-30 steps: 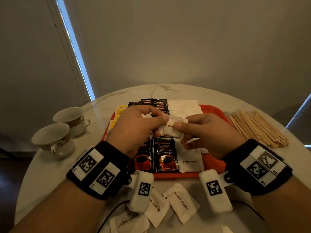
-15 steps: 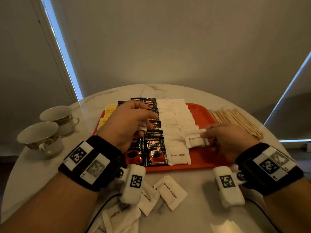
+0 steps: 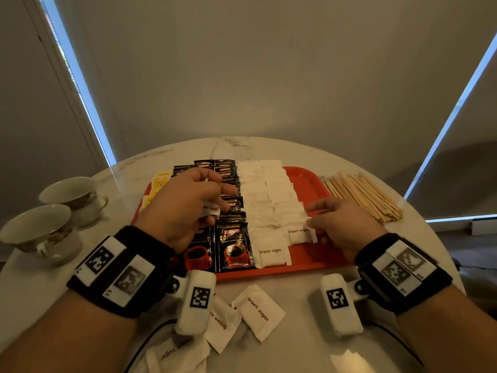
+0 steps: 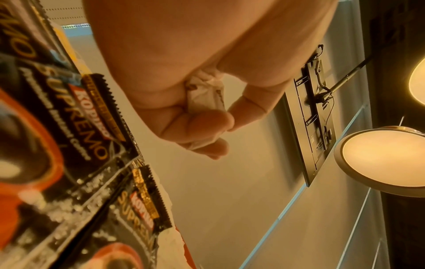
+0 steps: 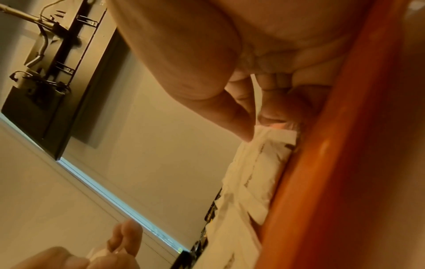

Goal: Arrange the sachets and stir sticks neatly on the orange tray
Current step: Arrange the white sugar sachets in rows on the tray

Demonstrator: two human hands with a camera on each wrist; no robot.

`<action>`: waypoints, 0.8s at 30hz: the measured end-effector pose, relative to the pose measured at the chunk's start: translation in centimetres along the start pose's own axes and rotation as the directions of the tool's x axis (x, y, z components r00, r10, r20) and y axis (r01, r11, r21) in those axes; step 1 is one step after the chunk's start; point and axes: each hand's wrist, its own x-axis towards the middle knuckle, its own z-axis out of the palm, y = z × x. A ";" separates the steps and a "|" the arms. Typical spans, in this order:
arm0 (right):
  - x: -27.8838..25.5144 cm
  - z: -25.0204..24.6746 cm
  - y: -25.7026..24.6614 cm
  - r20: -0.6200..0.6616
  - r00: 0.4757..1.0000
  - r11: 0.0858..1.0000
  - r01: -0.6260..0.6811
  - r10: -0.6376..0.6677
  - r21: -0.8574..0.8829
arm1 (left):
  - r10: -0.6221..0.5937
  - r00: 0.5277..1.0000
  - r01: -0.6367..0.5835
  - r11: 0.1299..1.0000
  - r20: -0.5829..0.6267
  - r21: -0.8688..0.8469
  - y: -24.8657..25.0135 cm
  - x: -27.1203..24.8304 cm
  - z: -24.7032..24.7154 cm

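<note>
We look down at a round marble table [image 3: 269,149] where an orange tray [image 3: 309,179] carries neat overlapping columns of sachets: black coffee sachets [image 3: 234,246] printed "KOPIKO SUPREMO" with a red cup pictured, white sachets [image 3: 273,253] lettered "brown sugar," and a few yellow sachets [image 3: 160,183] at the tray's far left whose print we cannot read. Our left hand [image 3: 185,205] hovers above the coffee columns, its fingers curled around a crumpled bunch of brown sugar sachets [image 4: 204,94]. Our right hand [image 3: 341,224] rests low on the tray, thumb and fingertips pinching the edge of one brown sugar sachet [image 3: 300,234] at the near end of the right white column. Wooden stir sticks [image 3: 365,195] lie heaped on the table just right of the tray. More loose brown sugar sachets [image 3: 259,310] lie on the table near us, off the tray. Two teacups [image 3: 40,230] stand at far left.
</note>
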 end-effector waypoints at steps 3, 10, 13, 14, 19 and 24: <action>-0.2 0.2 -0.1 -0.066 0.993 0.990 0.106 -0.100 0.093 | -0.016 0.999 0.016 1.000 0.032 0.009 -0.1 0.0 0.1; -0.4 0.6 -1.0 0.180 0.982 0.987 0.025 -0.054 0.156 | -0.025 0.990 0.027 1.000 0.139 -0.013 -0.2 -0.1 0.3; -0.5 0.6 -2.2 0.157 0.976 0.981 0.130 -0.153 0.147 | -0.023 0.985 0.032 0.998 0.168 -0.053 -0.3 -0.1 0.3; -0.6 0.8 -2.8 0.168 0.965 0.974 0.178 -0.201 0.143 | -0.017 0.985 0.028 0.998 0.173 -0.064 -0.3 -0.1 0.3; -1.6 3.0 -6.6 0.287 0.861 0.907 0.389 -0.420 0.159 | 0.012 0.978 0.019 0.989 0.208 -0.146 -0.4 -0.4 0.3; -1.6 4.7 -8.2 0.402 0.772 0.862 0.495 -0.493 0.105 | 0.030 0.950 0.019 0.988 0.311 -0.152 -0.5 -0.3 -0.1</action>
